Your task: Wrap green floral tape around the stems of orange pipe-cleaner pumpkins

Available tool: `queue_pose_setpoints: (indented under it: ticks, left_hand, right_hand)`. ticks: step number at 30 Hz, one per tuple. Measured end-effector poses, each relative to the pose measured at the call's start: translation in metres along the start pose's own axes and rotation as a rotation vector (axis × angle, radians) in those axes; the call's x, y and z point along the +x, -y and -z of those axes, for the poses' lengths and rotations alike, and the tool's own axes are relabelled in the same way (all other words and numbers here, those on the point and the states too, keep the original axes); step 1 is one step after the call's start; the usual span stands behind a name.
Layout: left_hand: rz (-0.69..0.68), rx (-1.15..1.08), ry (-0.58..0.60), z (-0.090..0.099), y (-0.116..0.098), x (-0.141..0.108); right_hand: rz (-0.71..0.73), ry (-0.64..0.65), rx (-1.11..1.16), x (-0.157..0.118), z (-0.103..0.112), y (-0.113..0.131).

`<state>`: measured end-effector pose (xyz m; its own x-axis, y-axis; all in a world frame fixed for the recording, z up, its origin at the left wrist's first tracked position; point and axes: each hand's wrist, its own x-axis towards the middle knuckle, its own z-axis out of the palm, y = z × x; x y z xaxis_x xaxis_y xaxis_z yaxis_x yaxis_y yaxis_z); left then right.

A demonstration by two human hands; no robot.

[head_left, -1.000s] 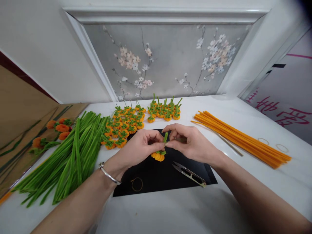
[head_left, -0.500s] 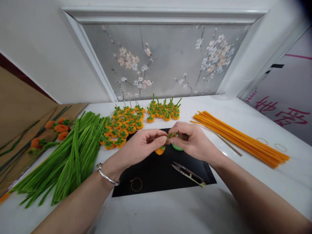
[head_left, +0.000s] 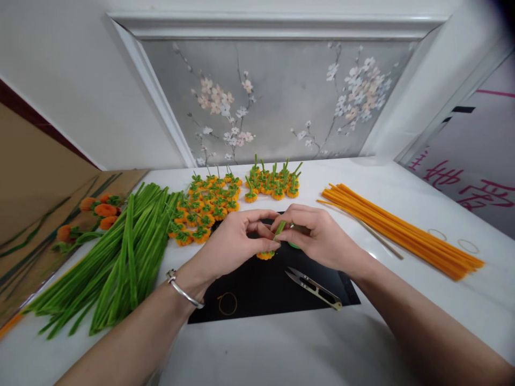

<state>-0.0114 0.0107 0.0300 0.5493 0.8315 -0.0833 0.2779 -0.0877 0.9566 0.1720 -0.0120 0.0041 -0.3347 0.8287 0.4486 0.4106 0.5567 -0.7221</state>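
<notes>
Above a black mat, both hands meet at a small orange pipe-cleaner pumpkin with a green top and a short green stem. My left hand is closed, its thumb and fingers pinching at the pumpkin's green top. My right hand pinches the upright green stem between thumb and fingers. The fingers partly hide the piece. Behind the right hand, a round green item shows only in part. Thread snips lie on the mat nearer to me, along with a thin wire ring.
Left lies a heap of green pipe cleaners, beside orange fuzzy pieces. Rows of finished-looking pumpkins stand behind my left hand; a second group has upright stems. Orange pipe cleaners lie right, on the white table.
The pumpkin has tipped so its orange base faces down and its green stem stands more upright between my fingers. My hands stay together over the mat; the view has shifted slightly.
</notes>
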Motion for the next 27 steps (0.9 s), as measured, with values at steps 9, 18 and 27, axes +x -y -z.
queue_pose_setpoints:
  ticks: [9,18,27]
  left_hand:
    - [0.060,-0.163,0.156,0.005,0.010,0.005]
    - [-0.066,-0.160,0.086,-0.003,0.016,0.009]
    - [-0.017,-0.303,-0.094,-0.013,0.028,0.016]
  right_hand:
    - [0.012,0.032,0.135,0.001,-0.001,-0.003]
    - [-0.049,-0.092,0.128,0.004,-0.006,-0.021]
    - [-0.032,-0.099,0.097,0.004,-0.007,-0.028]
